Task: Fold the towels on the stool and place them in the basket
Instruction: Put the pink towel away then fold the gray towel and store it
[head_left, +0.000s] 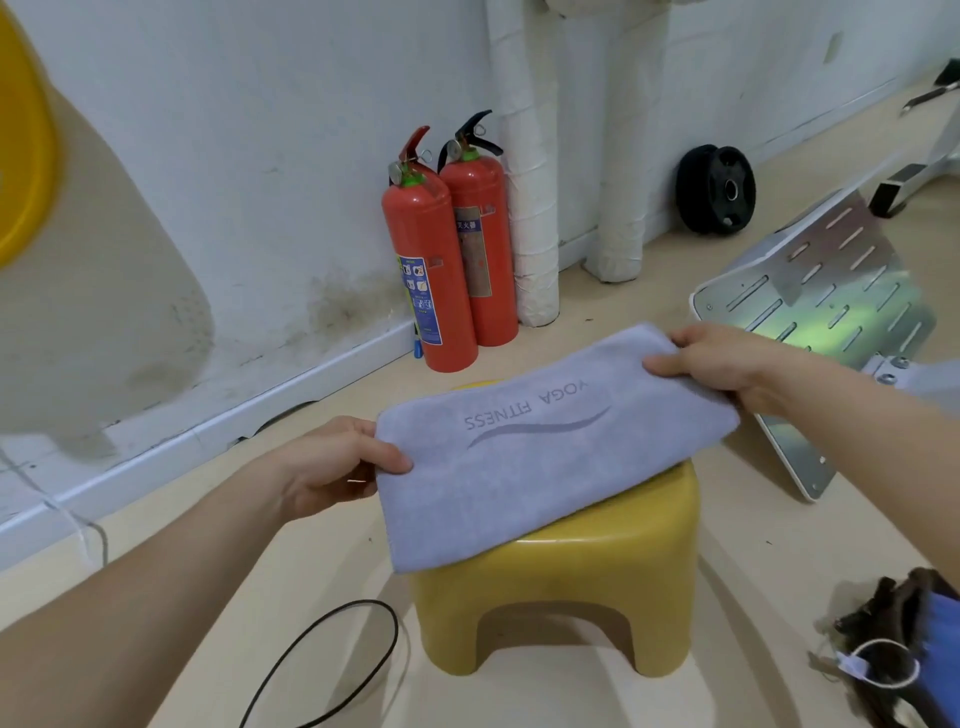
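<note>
Towel lies on stool; two extinguishers stand behind

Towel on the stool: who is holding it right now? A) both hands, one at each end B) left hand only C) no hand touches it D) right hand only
A: the left hand pinches one end of the towel and the right hand grips the other, on the yellow stool.

Two red fire extinguishers stand on the floor against a white wall, beside white wrapped pipes. A black weight plate leans on the wall farther right. A slotted metal panel lies nearby. A thin black cable loops at the floor's near edge.
</note>
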